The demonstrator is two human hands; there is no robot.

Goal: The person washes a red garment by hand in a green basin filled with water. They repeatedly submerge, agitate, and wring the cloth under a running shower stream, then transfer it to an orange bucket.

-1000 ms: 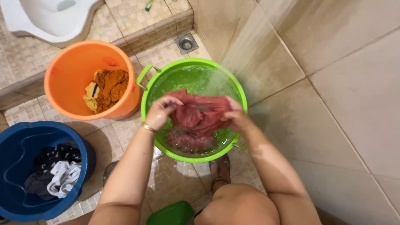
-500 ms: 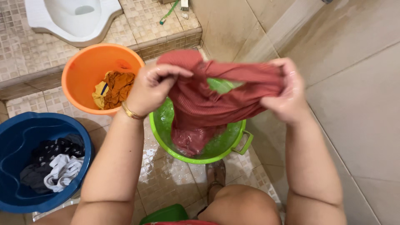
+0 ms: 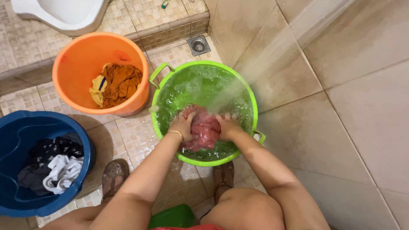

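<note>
A wet red garment (image 3: 203,130) lies bunched in the water of a green tub (image 3: 251,96) on the tiled floor. My left hand (image 3: 183,125) presses and grips its left side, a gold bangle on the wrist. On the garment's right side my right hand (image 3: 226,126) grips it too. Both hands are down in the tub. A stream of water (image 3: 264,55) falls from the upper right into the tub.
An orange bucket (image 3: 68,64) with orange and yellow clothes stands left of the tub. A blue bucket (image 3: 25,127) with dark and white clothes is at lower left. A squat toilet (image 3: 64,15) sits on a raised step. Floor drain (image 3: 198,44), tiled wall right.
The red garment was held up stretched between both hands above the tub; now both hands have pushed it down into the water, bunched together.
</note>
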